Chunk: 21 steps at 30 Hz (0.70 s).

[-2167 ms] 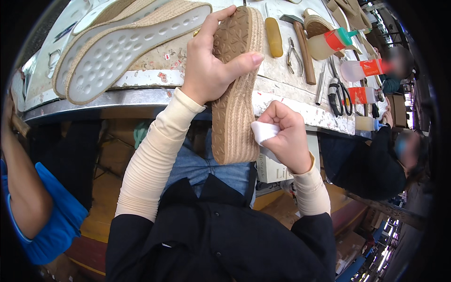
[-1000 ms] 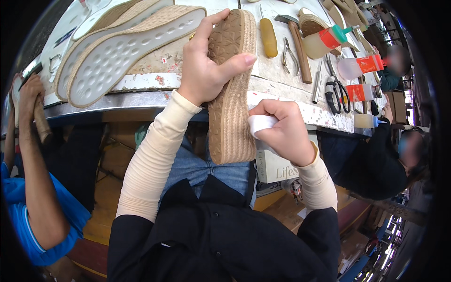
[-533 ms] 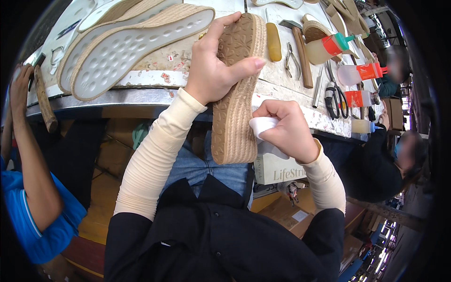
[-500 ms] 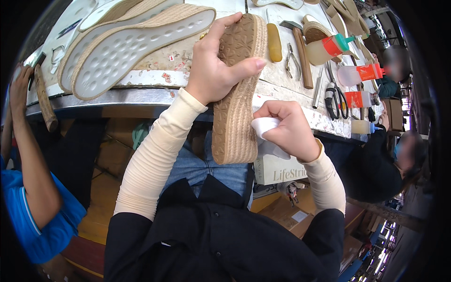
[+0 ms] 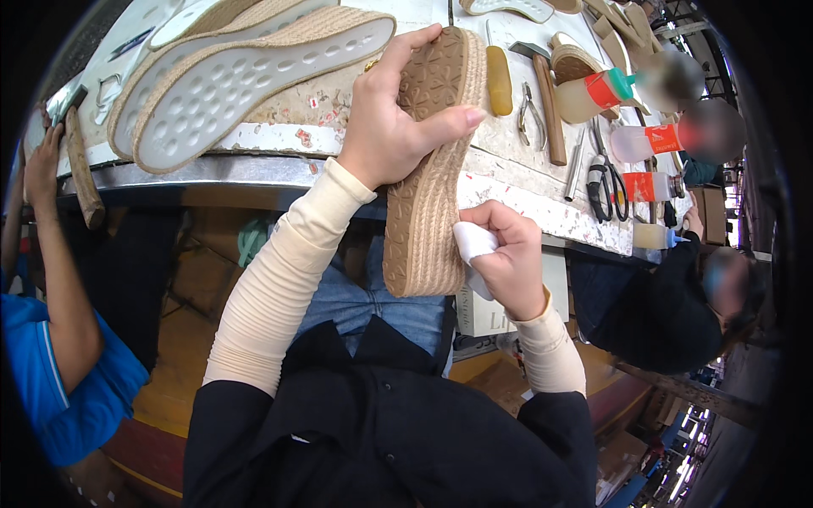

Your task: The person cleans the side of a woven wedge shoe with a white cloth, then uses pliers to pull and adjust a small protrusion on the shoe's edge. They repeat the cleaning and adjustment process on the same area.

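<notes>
My left hand (image 5: 391,131) is wrapped round the upper half of a wedge shoe sole (image 5: 434,233), thumb across its side. The sole stands nearly upright in the picture, its brown patterned tread facing left and its braided rope side facing right. My right hand (image 5: 515,262) pinches a bunched white cloth (image 5: 476,242) right beside the lower part of the rope side; whether the cloth touches it I cannot tell. Cream sleeves cover both my forearms. More rope-edged wedge soles (image 5: 254,89) with white dimpled faces lie on the worn white table (image 5: 330,146), left of my left hand.
Right of the sole lie a yellow-handled tool (image 5: 499,80), pliers (image 5: 531,118), a hammer (image 5: 550,110), and black-handled scissors (image 5: 606,179). Squeeze bottles (image 5: 594,93) stand beyond them. A co-worker's arm (image 5: 68,288) reaches to another hammer (image 5: 83,173) at left; another person (image 5: 660,313) sits at right.
My right hand has moved a little toward my body with the cloth, and its forearm has drawn inward. My left hand and the sole have hardly moved.
</notes>
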{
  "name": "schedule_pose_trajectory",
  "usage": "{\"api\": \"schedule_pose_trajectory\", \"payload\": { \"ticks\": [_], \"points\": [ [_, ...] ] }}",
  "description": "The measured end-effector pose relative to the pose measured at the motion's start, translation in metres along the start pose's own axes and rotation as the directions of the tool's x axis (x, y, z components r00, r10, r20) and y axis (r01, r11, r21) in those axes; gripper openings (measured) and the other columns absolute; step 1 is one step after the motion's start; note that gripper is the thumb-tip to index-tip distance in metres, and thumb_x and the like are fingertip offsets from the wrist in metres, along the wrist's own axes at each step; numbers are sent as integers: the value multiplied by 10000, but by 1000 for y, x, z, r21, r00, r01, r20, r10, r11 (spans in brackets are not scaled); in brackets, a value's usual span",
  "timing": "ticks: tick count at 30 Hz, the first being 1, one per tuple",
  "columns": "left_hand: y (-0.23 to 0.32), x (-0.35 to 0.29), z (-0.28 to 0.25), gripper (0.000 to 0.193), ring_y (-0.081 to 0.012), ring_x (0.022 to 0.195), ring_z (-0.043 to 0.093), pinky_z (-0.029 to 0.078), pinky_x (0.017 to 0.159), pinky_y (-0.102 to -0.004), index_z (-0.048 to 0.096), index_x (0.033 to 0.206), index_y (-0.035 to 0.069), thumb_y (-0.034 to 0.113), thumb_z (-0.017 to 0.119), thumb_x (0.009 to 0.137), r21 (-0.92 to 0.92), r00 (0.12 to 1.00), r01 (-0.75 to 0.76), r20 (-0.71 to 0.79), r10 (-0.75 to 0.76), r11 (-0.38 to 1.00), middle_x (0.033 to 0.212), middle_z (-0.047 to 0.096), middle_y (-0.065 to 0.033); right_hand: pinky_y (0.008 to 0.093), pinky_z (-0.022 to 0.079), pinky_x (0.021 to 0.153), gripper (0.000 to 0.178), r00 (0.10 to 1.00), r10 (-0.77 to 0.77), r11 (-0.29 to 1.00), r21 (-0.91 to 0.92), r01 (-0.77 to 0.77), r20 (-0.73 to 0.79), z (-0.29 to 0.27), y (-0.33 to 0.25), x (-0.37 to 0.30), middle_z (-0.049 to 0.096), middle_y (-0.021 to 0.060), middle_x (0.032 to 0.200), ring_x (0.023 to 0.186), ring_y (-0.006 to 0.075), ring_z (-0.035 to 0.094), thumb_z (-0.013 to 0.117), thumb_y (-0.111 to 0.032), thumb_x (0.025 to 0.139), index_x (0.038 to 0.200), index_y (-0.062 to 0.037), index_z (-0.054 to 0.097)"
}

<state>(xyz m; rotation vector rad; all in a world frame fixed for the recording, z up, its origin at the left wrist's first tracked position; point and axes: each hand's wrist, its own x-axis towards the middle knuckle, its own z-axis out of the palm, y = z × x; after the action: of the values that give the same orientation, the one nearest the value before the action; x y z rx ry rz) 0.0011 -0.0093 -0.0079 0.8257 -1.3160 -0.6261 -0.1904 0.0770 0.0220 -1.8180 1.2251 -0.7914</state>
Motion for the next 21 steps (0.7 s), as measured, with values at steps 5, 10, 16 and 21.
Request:
{"api": "schedule_pose_trajectory", "payload": {
  "ticks": [5,10,16,21],
  "points": [
    [2,-3,2,784,-242,981,648,492,886,-333,511,1265,-38,384,805,672,-56,998,69,1,-69,996,1064,660,-187,183,396,547,48,994,-109,991,-70,111,26,1,0,8,602,-1,722,631,26,507,639,0,837,879,19,625],
    [4,-3,0,787,-228,973,638,487,890,-333,463,1311,-42,341,777,700,-66,998,55,21,-54,996,1080,645,-187,187,321,467,187,991,97,831,556,-26,-97,-9,-13,23,504,-14,676,517,40,398,429,-70,947,1067,4,553],
    [7,-5,0,791,-240,1011,616,476,911,-337,429,1345,-44,309,747,712,-115,994,109,42,-105,987,1129,612,-199,198,368,502,286,831,-144,880,314,356,-538,-85,-32,43,559,47,771,551,62,439,360,10,903,1125,1,540],
    [12,-3,0,809,-232,981,616,481,893,-338,403,1371,-42,314,725,720,-83,994,101,38,-98,991,1111,605,-198,218,428,608,255,728,-141,941,137,308,-670,-108,-5,88,577,72,882,680,95,505,478,-7,886,1135,-14,535]
  ]
}}
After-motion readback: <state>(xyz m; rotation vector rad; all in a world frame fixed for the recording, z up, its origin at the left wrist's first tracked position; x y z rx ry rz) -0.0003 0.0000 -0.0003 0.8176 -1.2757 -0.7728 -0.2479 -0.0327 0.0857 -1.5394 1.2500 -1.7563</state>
